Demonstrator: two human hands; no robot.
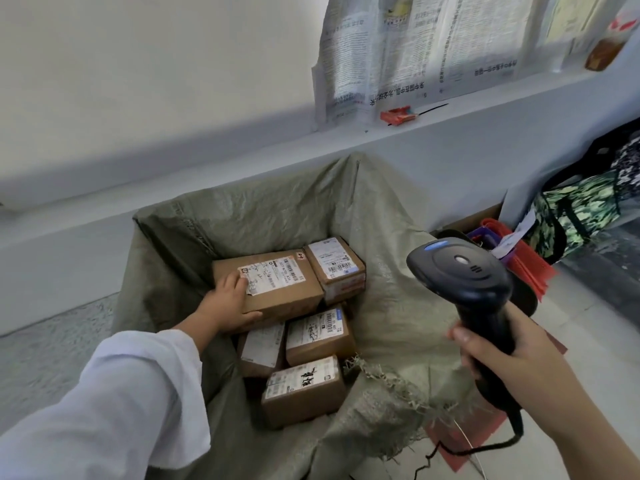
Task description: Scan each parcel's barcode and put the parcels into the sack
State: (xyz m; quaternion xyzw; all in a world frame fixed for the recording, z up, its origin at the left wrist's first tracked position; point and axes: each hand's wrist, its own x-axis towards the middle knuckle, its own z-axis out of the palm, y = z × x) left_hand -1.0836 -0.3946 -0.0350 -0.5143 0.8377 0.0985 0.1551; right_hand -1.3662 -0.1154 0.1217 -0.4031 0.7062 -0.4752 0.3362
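An open green woven sack (263,209) stands against the wall, with several brown cardboard parcels inside. My left hand (227,304) grips the near left end of the largest parcel (277,289), which lies on top with its white label facing up. A smaller parcel (337,268) sits right behind it, and three more parcels (304,389) lie closer to me. My right hand (512,358) holds the handle of a black barcode scanner (464,271) to the right of the sack, its head toward the parcels. Its cord (485,448) trails down.
A pale ledge (346,140) runs along the wall behind the sack, with newspaper (415,50) hung above it and a small red packet (396,116). Red and purple folders (519,258) and a green patterned bag (575,216) stand at the right. Grey floor (52,341) lies to the left.
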